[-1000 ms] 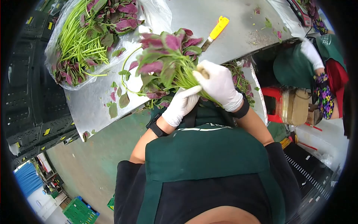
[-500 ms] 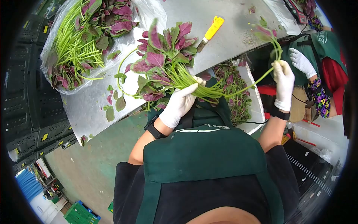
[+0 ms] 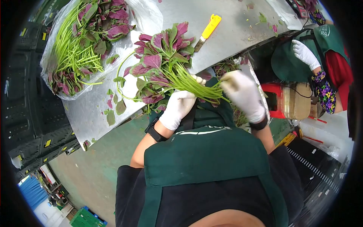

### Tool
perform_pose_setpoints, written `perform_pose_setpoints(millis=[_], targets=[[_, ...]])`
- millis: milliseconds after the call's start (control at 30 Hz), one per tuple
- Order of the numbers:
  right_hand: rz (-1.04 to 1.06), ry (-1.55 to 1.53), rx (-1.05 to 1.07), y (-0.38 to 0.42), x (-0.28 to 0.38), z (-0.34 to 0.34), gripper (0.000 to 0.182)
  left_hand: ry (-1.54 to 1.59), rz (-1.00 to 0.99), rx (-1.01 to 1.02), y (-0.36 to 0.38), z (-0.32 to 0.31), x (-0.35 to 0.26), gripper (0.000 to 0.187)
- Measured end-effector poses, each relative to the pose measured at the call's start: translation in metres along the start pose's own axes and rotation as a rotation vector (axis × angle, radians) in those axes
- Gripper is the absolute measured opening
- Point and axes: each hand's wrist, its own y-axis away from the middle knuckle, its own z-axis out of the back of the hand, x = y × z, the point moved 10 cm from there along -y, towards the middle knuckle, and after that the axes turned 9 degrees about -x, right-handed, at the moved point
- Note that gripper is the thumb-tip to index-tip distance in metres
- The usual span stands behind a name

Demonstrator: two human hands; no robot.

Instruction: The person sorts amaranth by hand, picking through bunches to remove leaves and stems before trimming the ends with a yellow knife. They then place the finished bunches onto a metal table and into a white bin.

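Observation:
My left hand (image 3: 178, 109), in a white glove, is closed round the stems of a bunch of amaranth greens (image 3: 193, 83) with purple and green leaves. Its leafy heads point up and left over the table edge, the cut stem ends to the right. My right hand (image 3: 242, 90), also gloved and smeared by motion, is right at those stem ends; its fingers are blurred. A yellow-handled knife (image 3: 210, 27) lies on the metal table above the bunch. Below the stems, a white box of amaranth (image 3: 258, 81) is partly hidden behind my right hand.
The metal table (image 3: 227, 41) carries a plastic bag (image 3: 147, 17) full of amaranth at upper left, plus scattered loose leaves (image 3: 110, 116). Black crates (image 3: 26, 109) stand along the left. A co-worker's gloved hand (image 3: 305, 55) shows at right, near a red stool (image 3: 274, 100).
My right hand has come left and down from the side to the stem ends. The long stem it held out at right no longer shows there. My left hand keeps the bunch.

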Motion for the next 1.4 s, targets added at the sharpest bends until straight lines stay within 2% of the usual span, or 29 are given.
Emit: perform_pose_setpoints(millis=[67, 133, 200, 233, 300, 400, 500, 533, 633, 700, 733, 767, 800, 867, 900, 933, 967, 1000, 1033, 1067, 1133, 1200, 1233, 1267, 1333, 1400], targets=[[0.229, -0.058, 0.053, 0.002, 0.052, -0.030, 0.022, -0.011, 0.019, -0.079, 0.005, -0.001, -0.003, 0.057], [0.341, -0.010, 0.059, 0.000, 0.075, -0.050, 0.023, -0.034, 0.034, -0.118, 0.009, 0.001, -0.004, 0.057], [0.333, 0.023, 0.031, -0.001, 0.070, -0.061, 0.021, -0.069, 0.047, -0.121, 0.010, 0.005, -0.004, 0.051], [0.331, 0.028, 0.025, -0.003, 0.067, -0.063, 0.020, 0.063, 0.060, -0.034, 0.009, 0.014, -0.003, 0.038], [0.323, 0.044, 0.023, -0.004, 0.065, -0.066, 0.019, 0.016, 0.024, -0.098, 0.011, 0.011, -0.006, 0.030], [0.290, 0.066, 0.071, -0.002, 0.066, -0.070, 0.019, -0.031, 0.049, -0.088, 0.011, 0.002, -0.004, 0.024], [0.309, 0.018, -0.020, 0.001, 0.066, -0.069, 0.015, -0.009, 0.108, 0.068, 0.007, 0.020, 0.005, 0.028], [0.221, -0.068, 0.003, -0.001, 0.060, -0.070, 0.014, 0.008, 0.124, 0.135, 0.007, 0.033, 0.009, 0.031], [-0.018, -0.309, 0.076, -0.009, 0.046, -0.066, 0.010, -0.046, 0.024, -0.085, 0.006, 0.009, -0.003, 0.053], [-0.215, -0.454, 0.146, -0.011, 0.031, -0.062, 0.008, -0.072, -0.025, -0.141, 0.005, 0.003, -0.005, 0.046], [-0.229, -0.509, 0.146, -0.011, 0.020, -0.061, 0.008, -0.085, -0.048, -0.168, 0.003, 0.003, -0.008, 0.042], [-0.264, -0.598, 0.087, -0.015, 0.011, -0.050, 0.011, -0.063, -0.034, -0.059, 0.002, -0.005, -0.007, 0.032], [-0.299, -0.688, 0.027, -0.018, 0.003, -0.037, 0.016, -0.069, -0.025, -0.054, 0.001, -0.001, -0.004, 0.031], [-0.377, -0.641, -0.021, -0.021, -0.018, 0.004, 0.016, -0.093, -0.020, -0.038, -0.002, 0.006, -0.002, 0.028], [-0.387, -0.695, -0.122, -0.021, -0.029, 0.027, 0.015, -0.149, -0.030, -0.091, -0.001, 0.010, -0.004, 0.020], [-0.499, -0.742, -0.205, -0.019, -0.038, 0.048, 0.013, -0.123, -0.041, -0.128, 0.000, 0.002, -0.006, 0.020], [-0.484, -0.793, -0.272, -0.020, -0.050, 0.067, 0.011, -0.203, -0.118, -0.066, -0.001, -0.004, -0.013, 0.023], [-0.501, -0.736, -0.351, -0.016, -0.063, 0.088, 0.010, -0.118, -0.118, -0.058, -0.001, -0.006, -0.012, 0.026], [-0.483, -0.709, -0.341, -0.015, -0.069, 0.103, 0.007, -0.130, -0.096, -0.041, -0.002, -0.006, -0.010, 0.027], [-0.448, -0.549, -0.348, -0.010, -0.090, 0.117, 0.005, -0.123, -0.074, -0.037, -0.002, -0.007, -0.009, 0.028], [-0.354, -0.246, -0.125, -0.007, -0.117, 0.121, 0.007, -0.022, -0.040, 0.004, -0.003, -0.009, -0.006, 0.029], [-0.118, 0.334, -0.066, -0.004, -0.113, 0.113, 0.009, 0.002, -0.029, 0.005, -0.003, -0.010, -0.006, 0.031], [-0.261, 0.434, -0.009, 0.009, -0.128, 0.104, 0.014, 0.008, -0.026, 0.005, -0.003, -0.010, -0.007, 0.031], [-0.319, 0.670, 0.108, 0.019, -0.144, 0.092, 0.018, 0.009, -0.028, 0.000, -0.001, -0.012, -0.008, 0.031], [-0.199, 0.416, -0.046, 0.016, -0.106, 0.074, 0.032, 0.010, -0.030, -0.001, 0.000, -0.020, -0.013, 0.031], [-0.137, 0.129, 0.005, 0.000, -0.044, 0.046, 0.052, 0.004, -0.038, -0.001, -0.001, -0.024, -0.015, 0.031]])
